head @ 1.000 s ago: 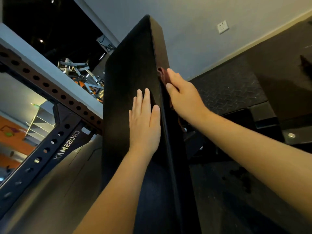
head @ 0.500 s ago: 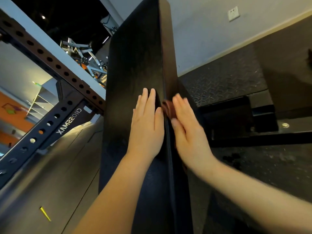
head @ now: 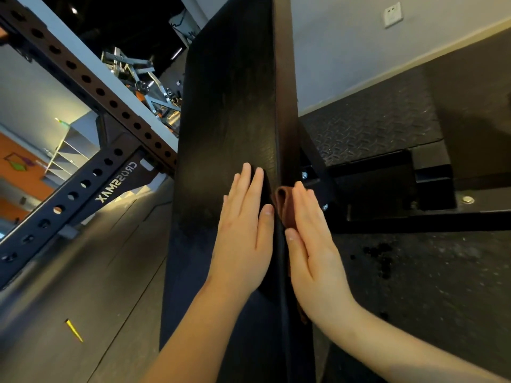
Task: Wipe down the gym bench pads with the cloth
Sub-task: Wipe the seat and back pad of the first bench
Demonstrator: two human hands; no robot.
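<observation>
The black bench pad (head: 229,106) stands steeply inclined through the middle of the view. My left hand (head: 243,233) lies flat on its front face, fingers straight. My right hand (head: 312,250) presses a reddish-brown cloth (head: 283,205) against the pad's right side edge with straight fingers. Only the top fold of the cloth and a strip below the palm show; the rest is hidden under the hand.
A perforated rack upright marked CROSSMAX (head: 91,183) slants at the left. The bench's black steel frame (head: 387,194) and a diamond-plate platform (head: 370,128) lie to the right. A mirror at the left reflects other machines. A wall socket (head: 392,14) sits top right.
My right hand has slid the cloth down the pad's side edge, from near the top to level with my left hand. The left hand has stayed flat on the pad's face.
</observation>
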